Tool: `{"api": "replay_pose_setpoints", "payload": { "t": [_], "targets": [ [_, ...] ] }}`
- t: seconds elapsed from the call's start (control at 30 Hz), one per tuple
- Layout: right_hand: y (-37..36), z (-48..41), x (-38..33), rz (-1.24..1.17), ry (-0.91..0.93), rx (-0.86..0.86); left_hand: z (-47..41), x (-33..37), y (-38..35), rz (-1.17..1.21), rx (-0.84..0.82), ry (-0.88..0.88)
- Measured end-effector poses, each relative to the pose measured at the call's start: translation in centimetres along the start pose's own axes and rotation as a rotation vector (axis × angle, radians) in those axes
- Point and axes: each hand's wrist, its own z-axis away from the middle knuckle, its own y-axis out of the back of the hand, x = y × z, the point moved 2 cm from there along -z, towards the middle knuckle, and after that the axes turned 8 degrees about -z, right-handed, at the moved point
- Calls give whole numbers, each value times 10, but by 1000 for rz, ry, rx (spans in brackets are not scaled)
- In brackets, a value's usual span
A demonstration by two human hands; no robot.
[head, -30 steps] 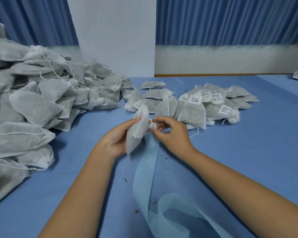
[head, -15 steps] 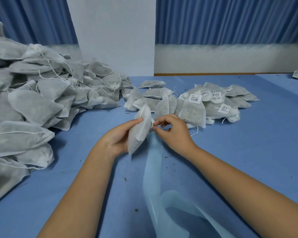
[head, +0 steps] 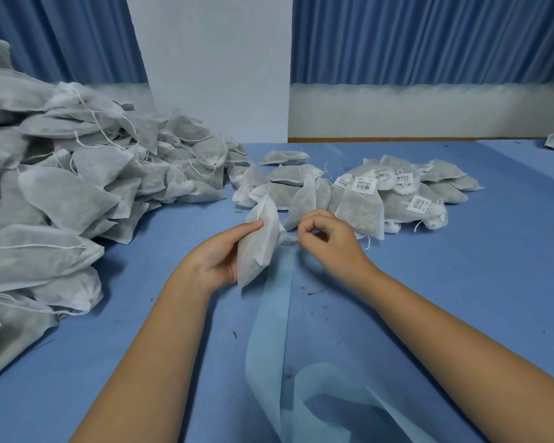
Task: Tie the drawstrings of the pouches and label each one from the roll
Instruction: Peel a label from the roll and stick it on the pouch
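Left hand [head: 218, 260] grips upright white nonwoven pouch [head: 259, 241]; right hand [head: 330, 241] pinches small white label [head: 288, 240] just beside pouch

2 hands [head: 218, 257] [head: 330, 241], 1 held pouch [head: 259, 241], 2 pouch piles [head: 71, 193] [head: 397, 199].

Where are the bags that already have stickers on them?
In the head view, the labelled pouches lie in a small pile right of centre on the table, just beyond the right hand; the big unlabelled heap sits far left.
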Motion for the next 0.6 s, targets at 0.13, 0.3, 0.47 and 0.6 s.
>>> {"api": "replay_pose_setpoints", "payload": {
  "t": [0.13, 0.3, 0.47, 0.6],
  "targets": [
    [12, -6, 2, -193, -103, 206, 0, 1, 3, -48, 36, 0],
    [8, -7, 2, -236, -159, 173, -2, 3, -6, -375, 165, -148],
    [2, -4, 4, -288, -186, 94, 1, -1, -15, -645, 147, -215],
    [2, -5, 5, -313, -223, 108, 1, -2, -15, -632, 161, -170]
  ]
}}
